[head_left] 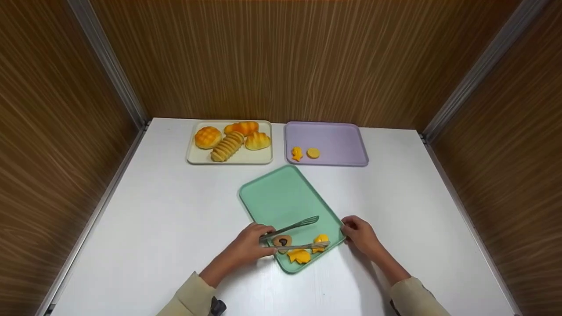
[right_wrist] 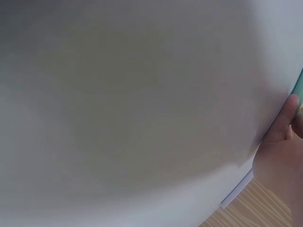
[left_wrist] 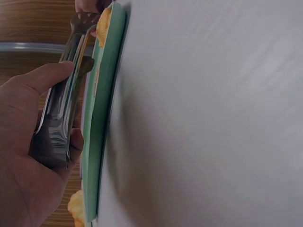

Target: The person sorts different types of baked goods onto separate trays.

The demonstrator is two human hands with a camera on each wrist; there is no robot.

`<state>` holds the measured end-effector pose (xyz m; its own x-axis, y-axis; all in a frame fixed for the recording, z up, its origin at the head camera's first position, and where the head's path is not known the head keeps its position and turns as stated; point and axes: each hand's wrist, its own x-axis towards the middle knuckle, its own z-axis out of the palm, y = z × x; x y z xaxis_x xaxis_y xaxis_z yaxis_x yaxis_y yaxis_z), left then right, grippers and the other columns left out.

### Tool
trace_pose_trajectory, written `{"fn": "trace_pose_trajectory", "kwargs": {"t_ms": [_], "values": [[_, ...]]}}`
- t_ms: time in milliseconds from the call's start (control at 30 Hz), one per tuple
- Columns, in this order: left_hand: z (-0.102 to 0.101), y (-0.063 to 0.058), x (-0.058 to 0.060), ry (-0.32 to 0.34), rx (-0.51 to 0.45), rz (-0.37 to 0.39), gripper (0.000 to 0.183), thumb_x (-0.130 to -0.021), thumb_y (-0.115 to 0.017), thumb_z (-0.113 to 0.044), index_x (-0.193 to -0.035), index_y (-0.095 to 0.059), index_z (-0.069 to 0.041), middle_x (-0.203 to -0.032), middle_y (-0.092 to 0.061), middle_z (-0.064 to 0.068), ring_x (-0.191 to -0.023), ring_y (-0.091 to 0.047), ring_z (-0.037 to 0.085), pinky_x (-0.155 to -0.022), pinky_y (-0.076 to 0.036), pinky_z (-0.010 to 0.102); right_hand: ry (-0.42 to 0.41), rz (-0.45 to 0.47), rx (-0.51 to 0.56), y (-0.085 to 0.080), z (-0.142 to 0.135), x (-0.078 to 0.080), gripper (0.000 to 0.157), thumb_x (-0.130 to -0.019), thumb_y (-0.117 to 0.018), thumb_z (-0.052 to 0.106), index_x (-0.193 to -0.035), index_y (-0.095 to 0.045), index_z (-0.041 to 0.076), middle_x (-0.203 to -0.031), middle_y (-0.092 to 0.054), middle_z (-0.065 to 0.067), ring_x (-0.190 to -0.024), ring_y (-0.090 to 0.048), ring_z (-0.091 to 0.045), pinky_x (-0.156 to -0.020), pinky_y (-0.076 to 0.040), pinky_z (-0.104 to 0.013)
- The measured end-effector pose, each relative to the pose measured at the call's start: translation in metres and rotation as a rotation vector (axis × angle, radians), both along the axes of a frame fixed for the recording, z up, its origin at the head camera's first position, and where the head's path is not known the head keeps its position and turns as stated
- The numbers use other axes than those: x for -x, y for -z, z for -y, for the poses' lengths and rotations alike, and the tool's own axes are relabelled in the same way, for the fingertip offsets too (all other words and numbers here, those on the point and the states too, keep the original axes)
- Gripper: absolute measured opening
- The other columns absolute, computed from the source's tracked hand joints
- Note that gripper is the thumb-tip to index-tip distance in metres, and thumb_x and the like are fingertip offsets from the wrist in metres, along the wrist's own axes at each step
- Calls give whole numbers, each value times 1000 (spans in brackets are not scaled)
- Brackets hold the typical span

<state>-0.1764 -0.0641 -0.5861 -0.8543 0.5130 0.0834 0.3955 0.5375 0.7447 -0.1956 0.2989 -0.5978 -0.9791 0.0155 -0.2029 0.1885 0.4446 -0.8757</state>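
Note:
My left hand (head_left: pixel 250 243) holds metal tongs (head_left: pixel 295 226) at their closed end, in the left wrist view with thumb and fingers about the arms (left_wrist: pixel 57 127). The tongs' arms stand spread over the near end of a green tray (head_left: pixel 281 193), which lies turned at an angle. Under and beside them on the tray are a round brown cookie (head_left: pixel 277 240) with a dark heart and two yellow-orange fish-shaped pieces (head_left: pixel 300 256). My right hand (head_left: pixel 362 237) pinches the tray's right corner; the right wrist view shows its fingertips at the green rim (right_wrist: pixel 299 87).
Behind, a cream tray (head_left: pixel 193 157) bears several breads, among them a braided loaf (head_left: pixel 227 147). To its right, a lilac tray (head_left: pixel 336 140) carries a small orange piece (head_left: pixel 297 153) and a round yellow biscuit (head_left: pixel 313 153). Wood-grain panels (head_left: pixel 281 61) enclose the white table (head_left: pixel 153 210).

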Motion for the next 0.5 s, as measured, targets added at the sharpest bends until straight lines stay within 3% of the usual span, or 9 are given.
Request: {"fn": "trace_pose_trajectory", "kwargs": {"t_ms": [333, 500], "values": [[5, -2, 11, -28, -9, -46, 40, -86, -80, -25, -120, -69, -6, -116, -69, 5, -109, -58, 23, -91, -50, 42, 8, -13, 11, -1, -1, -1, 20, -99, -58, 1, -117, -62, -5, -91, -59, -11, -70, -59, -18, -60, -50, -26], [5, -1, 10, -16, -12, -25, 41, -86, -80, -26, -121, -69, -8, -119, -68, 5, -112, -57, 22, -94, -50, 42, 6, -23, 10, -1, -1, -1, 21, -98, -58, 1, -117, -61, -6, -91, -60, -11, -69, -59, -17, -60, -50, -26]]}}
